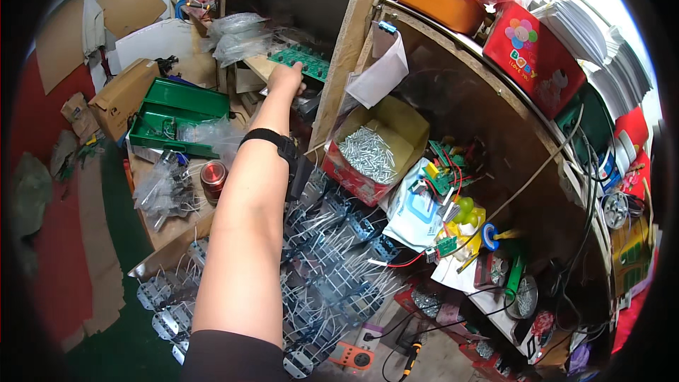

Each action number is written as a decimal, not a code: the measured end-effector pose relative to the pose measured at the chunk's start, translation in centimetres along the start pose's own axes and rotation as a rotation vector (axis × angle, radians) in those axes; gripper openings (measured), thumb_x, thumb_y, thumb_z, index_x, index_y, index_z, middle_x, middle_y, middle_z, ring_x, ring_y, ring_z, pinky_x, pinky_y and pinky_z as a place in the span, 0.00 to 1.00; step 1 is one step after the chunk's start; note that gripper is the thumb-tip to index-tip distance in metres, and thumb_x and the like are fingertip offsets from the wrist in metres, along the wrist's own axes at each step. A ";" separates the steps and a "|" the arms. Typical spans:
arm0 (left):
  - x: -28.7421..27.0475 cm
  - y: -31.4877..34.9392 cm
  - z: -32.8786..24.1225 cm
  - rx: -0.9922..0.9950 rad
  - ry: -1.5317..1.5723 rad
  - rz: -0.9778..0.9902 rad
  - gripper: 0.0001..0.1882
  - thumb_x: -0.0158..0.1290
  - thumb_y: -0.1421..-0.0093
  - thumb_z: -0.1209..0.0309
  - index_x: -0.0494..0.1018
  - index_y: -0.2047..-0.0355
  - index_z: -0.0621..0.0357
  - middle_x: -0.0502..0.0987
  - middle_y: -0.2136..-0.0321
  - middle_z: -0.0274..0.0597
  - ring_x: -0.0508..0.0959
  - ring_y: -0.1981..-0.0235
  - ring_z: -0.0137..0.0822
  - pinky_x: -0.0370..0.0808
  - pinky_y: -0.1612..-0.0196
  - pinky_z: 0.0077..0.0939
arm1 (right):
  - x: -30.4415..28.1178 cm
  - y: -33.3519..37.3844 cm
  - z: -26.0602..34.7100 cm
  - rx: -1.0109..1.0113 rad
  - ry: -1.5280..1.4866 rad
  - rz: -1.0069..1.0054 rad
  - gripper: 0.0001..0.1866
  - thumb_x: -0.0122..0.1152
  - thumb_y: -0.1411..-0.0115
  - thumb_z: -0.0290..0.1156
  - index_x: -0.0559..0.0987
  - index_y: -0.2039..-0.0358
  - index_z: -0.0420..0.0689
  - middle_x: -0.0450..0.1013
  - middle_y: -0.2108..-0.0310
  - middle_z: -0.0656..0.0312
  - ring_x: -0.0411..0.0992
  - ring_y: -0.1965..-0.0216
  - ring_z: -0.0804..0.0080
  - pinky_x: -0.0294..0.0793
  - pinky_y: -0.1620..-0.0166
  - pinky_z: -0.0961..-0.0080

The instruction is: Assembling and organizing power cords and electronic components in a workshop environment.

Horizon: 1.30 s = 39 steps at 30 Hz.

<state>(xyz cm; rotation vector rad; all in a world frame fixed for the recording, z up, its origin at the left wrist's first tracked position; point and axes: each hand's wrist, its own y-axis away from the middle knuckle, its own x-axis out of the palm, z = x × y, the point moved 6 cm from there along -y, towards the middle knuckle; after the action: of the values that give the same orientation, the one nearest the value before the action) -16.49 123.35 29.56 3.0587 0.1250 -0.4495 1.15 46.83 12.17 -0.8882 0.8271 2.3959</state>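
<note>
My left arm stretches up from the lower edge, a black strap with a dark device round the forearm. At its end my left hand point(285, 80) is closed at the near edge of a green circuit board point(305, 64). The thumb side meets the board, and the other fingers curl below it. Small dark parts dot the board, which lies over a wooden shelf beside crumpled clear plastic bags point(242, 37). My right hand is out of view.
A green metal toolbox point(180, 147) stands open at left, near a red-lidded jar point(213, 173). Right of my arm sits a box of screws point(368, 155). Many wired metal plates point(325, 262) lie below. A soldering iron point(412, 359) and loose cables are at the bottom.
</note>
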 end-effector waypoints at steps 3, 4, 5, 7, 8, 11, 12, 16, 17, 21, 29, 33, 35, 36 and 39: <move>-2.5 -1.4 0.6 0.026 -0.246 -0.078 0.29 0.40 0.41 0.47 0.76 0.77 0.62 0.78 0.74 0.48 0.78 0.70 0.42 0.71 0.59 0.36 | 0.6 -0.2 0.7 -0.035 0.035 0.019 0.12 0.51 0.43 0.33 0.76 0.61 0.43 0.73 0.68 0.44 0.72 0.62 0.50 0.70 0.60 0.65; -2.1 -0.6 0.6 0.052 -0.271 -0.109 0.29 0.40 0.41 0.47 0.76 0.75 0.62 0.78 0.74 0.47 0.78 0.66 0.44 0.70 0.58 0.37 | 0.3 -0.1 1.7 -0.025 0.052 0.005 0.12 0.51 0.43 0.35 0.76 0.61 0.43 0.73 0.68 0.44 0.72 0.62 0.49 0.70 0.60 0.65; -2.5 -0.1 0.0 0.092 -0.321 -0.165 0.28 0.41 0.41 0.47 0.76 0.74 0.61 0.78 0.73 0.47 0.77 0.65 0.46 0.70 0.58 0.38 | 0.0 -0.2 2.7 -0.017 0.067 -0.005 0.13 0.51 0.42 0.36 0.75 0.61 0.43 0.73 0.68 0.43 0.71 0.62 0.48 0.70 0.60 0.64; -3.9 4.2 -3.6 0.296 -0.385 -0.288 0.25 0.44 0.43 0.50 0.75 0.74 0.61 0.78 0.74 0.48 0.76 0.64 0.49 0.70 0.59 0.40 | -0.7 -0.4 3.3 -0.046 0.093 -0.044 0.13 0.52 0.42 0.37 0.76 0.61 0.43 0.73 0.70 0.43 0.72 0.64 0.47 0.70 0.62 0.64; -4.7 6.6 -5.0 0.459 -0.402 -0.367 0.22 0.46 0.44 0.52 0.74 0.74 0.61 0.77 0.75 0.48 0.76 0.64 0.49 0.70 0.60 0.41 | -1.0 -0.4 3.6 -0.101 0.084 -0.088 0.13 0.52 0.43 0.36 0.76 0.61 0.43 0.73 0.71 0.44 0.73 0.67 0.48 0.71 0.64 0.64; -4.8 18.2 -9.2 0.952 -0.330 -0.163 0.13 0.55 0.50 0.61 0.71 0.74 0.60 0.74 0.76 0.47 0.75 0.67 0.49 0.70 0.61 0.41 | -1.3 -0.4 2.7 -0.101 0.078 -0.101 0.10 0.56 0.44 0.33 0.77 0.63 0.43 0.73 0.77 0.49 0.74 0.75 0.56 0.71 0.71 0.68; -3.7 21.7 -9.7 1.158 -0.304 -0.070 0.12 0.57 0.53 0.64 0.71 0.73 0.58 0.74 0.76 0.45 0.74 0.67 0.47 0.70 0.60 0.40 | -1.5 -0.2 2.9 -0.121 0.074 -0.105 0.10 0.55 0.44 0.33 0.77 0.63 0.43 0.73 0.77 0.49 0.74 0.75 0.57 0.71 0.71 0.66; 3.1 29.3 -6.0 1.583 -0.863 0.154 0.18 0.61 0.58 0.64 0.68 0.68 0.55 0.73 0.72 0.37 0.72 0.62 0.38 0.62 0.49 0.38 | -1.1 1.3 2.4 -0.082 0.084 -0.094 0.09 0.56 0.48 0.25 0.77 0.65 0.39 0.75 0.73 0.54 0.75 0.73 0.65 0.72 0.69 0.75; 4.0 28.5 -4.9 1.483 -0.936 0.231 0.14 0.59 0.57 0.67 0.68 0.70 0.56 0.73 0.72 0.37 0.72 0.63 0.38 0.63 0.51 0.37 | -0.9 1.6 2.6 -0.097 0.059 -0.105 0.10 0.58 0.49 0.27 0.77 0.65 0.42 0.75 0.70 0.51 0.75 0.71 0.59 0.73 0.69 0.72; 4.2 27.4 -3.8 1.525 -0.910 0.256 0.14 0.58 0.59 0.72 0.66 0.72 0.56 0.71 0.72 0.39 0.71 0.65 0.40 0.66 0.61 0.34 | -0.8 3.9 2.9 -0.135 -0.024 -0.146 0.09 0.57 0.51 0.27 0.78 0.67 0.43 0.74 0.70 0.54 0.74 0.72 0.59 0.73 0.68 0.71; -4.2 33.0 -1.8 1.543 -0.890 0.300 0.06 0.51 0.55 0.72 0.65 0.75 0.55 0.68 0.76 0.38 0.70 0.68 0.39 0.66 0.65 0.33 | -0.8 7.8 1.4 -0.052 -0.048 -0.146 0.07 0.56 0.50 0.27 0.78 0.69 0.44 0.75 0.72 0.56 0.75 0.72 0.61 0.73 0.67 0.71; -9.8 38.4 -1.3 1.607 -0.934 0.266 0.06 0.48 0.58 0.72 0.64 0.78 0.55 0.65 0.78 0.37 0.69 0.71 0.38 0.68 0.62 0.34 | -0.3 7.3 2.5 -0.145 -0.057 -0.077 0.08 0.57 0.50 0.27 0.78 0.68 0.43 0.75 0.71 0.55 0.74 0.73 0.62 0.73 0.68 0.72; -12.8 42.6 -1.9 1.646 -0.917 0.307 0.08 0.50 0.62 0.72 0.64 0.79 0.58 0.66 0.77 0.40 0.70 0.71 0.41 0.69 0.57 0.38 | 0.0 7.0 3.1 -0.156 -0.127 -0.017 0.09 0.57 0.49 0.28 0.77 0.66 0.42 0.74 0.69 0.54 0.74 0.73 0.65 0.72 0.68 0.74; -14.0 44.5 -2.0 1.654 -0.951 0.344 0.09 0.50 0.63 0.72 0.65 0.78 0.59 0.67 0.77 0.40 0.70 0.71 0.41 0.70 0.56 0.39 | -0.1 6.8 3.2 -0.147 -0.181 0.017 0.10 0.57 0.48 0.29 0.77 0.64 0.41 0.74 0.67 0.55 0.74 0.72 0.68 0.72 0.67 0.75; -16.9 51.2 -3.6 1.740 -0.930 0.390 0.09 0.49 0.65 0.72 0.65 0.79 0.59 0.69 0.76 0.39 0.71 0.70 0.40 0.72 0.57 0.41 | -2.3 5.4 5.3 -0.233 -0.476 0.063 0.18 0.58 0.47 0.34 0.73 0.57 0.39 0.72 0.60 0.58 0.70 0.59 0.72 0.70 0.57 0.74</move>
<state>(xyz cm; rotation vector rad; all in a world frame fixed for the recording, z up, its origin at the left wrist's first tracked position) -27.13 71.36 39.68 3.0825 -1.5856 -3.0381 -2.71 46.09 19.02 -0.3397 0.4037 2.6364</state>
